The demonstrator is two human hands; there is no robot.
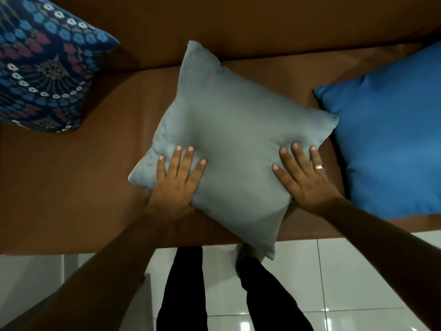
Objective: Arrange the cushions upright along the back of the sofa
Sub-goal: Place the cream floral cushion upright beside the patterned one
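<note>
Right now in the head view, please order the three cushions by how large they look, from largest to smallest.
1. Grey cushion, wholly in view and nearest the camera, which may flatter it.
2 and 3. Plain blue cushion and patterned cushion: both cut off by the picture's edge, so I cannot rank them.

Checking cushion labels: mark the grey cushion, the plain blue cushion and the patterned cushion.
grey cushion (233, 120): head view, middle of its top face.
plain blue cushion (391, 139): head view, centre of its face.
patterned cushion (45, 68): head view, centre of its printed face.
</note>
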